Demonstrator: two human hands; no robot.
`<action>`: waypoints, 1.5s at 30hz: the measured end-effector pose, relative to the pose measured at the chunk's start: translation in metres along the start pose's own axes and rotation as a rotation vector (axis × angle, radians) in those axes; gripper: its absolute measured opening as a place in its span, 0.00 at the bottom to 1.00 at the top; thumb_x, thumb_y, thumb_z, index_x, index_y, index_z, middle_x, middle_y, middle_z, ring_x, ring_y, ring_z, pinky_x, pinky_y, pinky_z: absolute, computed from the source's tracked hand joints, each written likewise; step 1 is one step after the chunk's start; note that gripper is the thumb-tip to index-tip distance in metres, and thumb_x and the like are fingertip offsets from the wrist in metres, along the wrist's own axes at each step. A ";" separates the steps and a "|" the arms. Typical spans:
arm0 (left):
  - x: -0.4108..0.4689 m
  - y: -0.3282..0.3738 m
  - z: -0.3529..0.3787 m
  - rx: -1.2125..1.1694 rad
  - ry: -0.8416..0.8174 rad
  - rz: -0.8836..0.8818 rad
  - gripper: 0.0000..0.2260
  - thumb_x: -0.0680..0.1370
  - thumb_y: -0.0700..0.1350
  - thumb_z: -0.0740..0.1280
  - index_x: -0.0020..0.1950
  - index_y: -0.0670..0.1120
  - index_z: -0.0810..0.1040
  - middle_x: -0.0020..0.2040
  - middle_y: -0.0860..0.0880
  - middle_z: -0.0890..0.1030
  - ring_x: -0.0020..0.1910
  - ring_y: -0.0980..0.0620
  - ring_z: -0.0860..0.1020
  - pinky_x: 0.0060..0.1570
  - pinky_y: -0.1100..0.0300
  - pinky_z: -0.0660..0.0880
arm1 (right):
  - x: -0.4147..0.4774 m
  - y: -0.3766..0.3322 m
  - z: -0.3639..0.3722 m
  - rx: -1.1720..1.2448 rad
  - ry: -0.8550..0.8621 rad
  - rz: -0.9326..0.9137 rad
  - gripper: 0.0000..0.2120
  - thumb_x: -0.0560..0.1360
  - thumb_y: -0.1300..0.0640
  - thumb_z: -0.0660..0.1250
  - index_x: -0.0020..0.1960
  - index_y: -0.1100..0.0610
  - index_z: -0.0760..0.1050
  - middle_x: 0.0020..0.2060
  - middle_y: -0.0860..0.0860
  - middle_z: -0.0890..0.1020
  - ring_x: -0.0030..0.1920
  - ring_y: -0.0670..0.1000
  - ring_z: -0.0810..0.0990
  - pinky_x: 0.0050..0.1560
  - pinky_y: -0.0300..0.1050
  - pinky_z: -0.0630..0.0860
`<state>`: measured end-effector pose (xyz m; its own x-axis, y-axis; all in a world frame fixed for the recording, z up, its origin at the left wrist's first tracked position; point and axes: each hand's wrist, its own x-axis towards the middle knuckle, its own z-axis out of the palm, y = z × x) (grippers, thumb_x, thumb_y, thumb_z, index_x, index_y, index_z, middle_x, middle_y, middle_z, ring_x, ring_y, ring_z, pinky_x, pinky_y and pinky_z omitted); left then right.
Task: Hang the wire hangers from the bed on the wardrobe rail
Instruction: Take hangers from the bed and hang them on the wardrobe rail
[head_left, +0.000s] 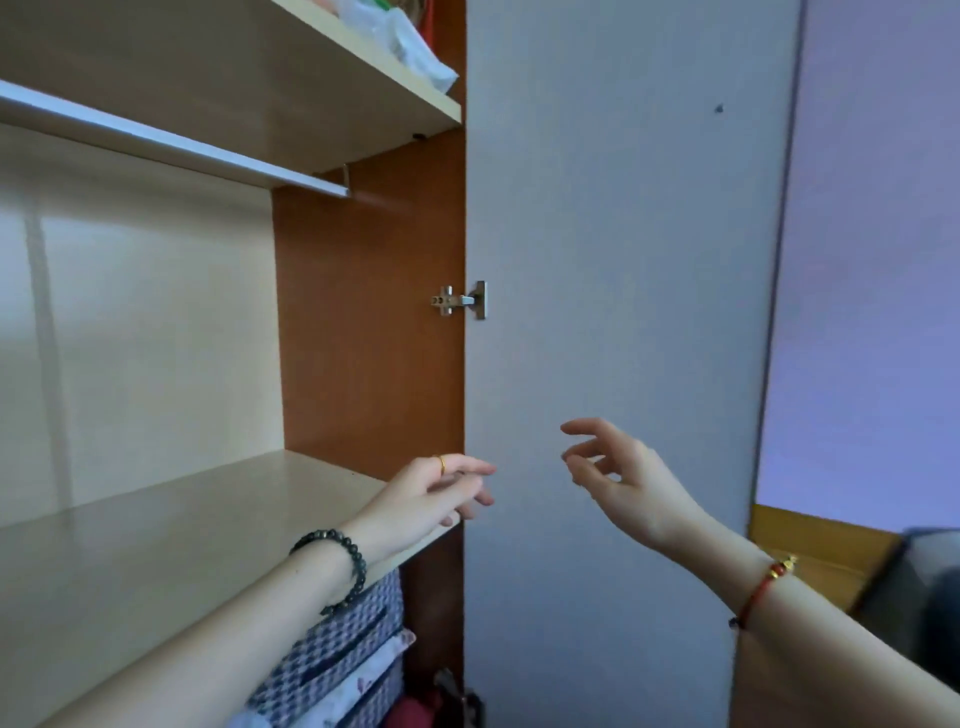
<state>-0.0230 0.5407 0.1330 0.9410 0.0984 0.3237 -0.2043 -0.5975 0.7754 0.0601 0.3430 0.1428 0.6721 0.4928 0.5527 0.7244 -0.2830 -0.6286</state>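
The silver wardrobe rail (171, 143) runs under the upper shelf at the top left, and nothing hangs on it where it shows. My left hand (436, 491) reaches forward over the front edge of the middle shelf (156, 540), fingers relaxed and holding nothing. My right hand (618, 470) is raised in front of the open grey wardrobe door (623, 260), fingers loosely spread, palm empty. No wire hangers or bed are in view.
The orange side panel (369, 322) carries a metal hinge (462, 300). Plastic bags (410, 36) lie on the top shelf. Folded checked fabric (337, 660) is stacked below the middle shelf. A wooden piece of furniture (810, 551) stands at the right.
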 end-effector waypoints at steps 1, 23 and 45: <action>0.006 0.005 0.022 -0.013 -0.048 0.017 0.09 0.80 0.42 0.58 0.57 0.52 0.74 0.45 0.54 0.81 0.40 0.60 0.77 0.39 0.70 0.72 | -0.014 0.013 -0.018 -0.006 0.039 0.036 0.11 0.76 0.58 0.60 0.56 0.46 0.69 0.48 0.50 0.79 0.44 0.51 0.79 0.43 0.41 0.75; -0.053 0.175 0.443 -0.191 -0.858 0.407 0.08 0.78 0.45 0.62 0.55 0.56 0.74 0.51 0.47 0.81 0.46 0.55 0.77 0.49 0.69 0.72 | -0.397 0.109 -0.287 -0.308 0.904 0.757 0.12 0.76 0.59 0.61 0.59 0.51 0.70 0.47 0.51 0.80 0.44 0.50 0.79 0.46 0.47 0.76; -0.106 0.177 0.569 -0.314 -1.029 0.309 0.10 0.77 0.43 0.64 0.50 0.60 0.73 0.46 0.55 0.78 0.40 0.61 0.74 0.48 0.70 0.72 | -0.493 0.180 -0.283 -0.410 1.520 0.914 0.22 0.71 0.63 0.59 0.65 0.62 0.69 0.51 0.63 0.78 0.50 0.64 0.78 0.56 0.59 0.74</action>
<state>-0.0053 -0.0287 -0.0724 0.5834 -0.8114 0.0360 -0.3900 -0.2410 0.8887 -0.0974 -0.1841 -0.0882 0.2046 -0.9436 0.2602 -0.0803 -0.2811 -0.9563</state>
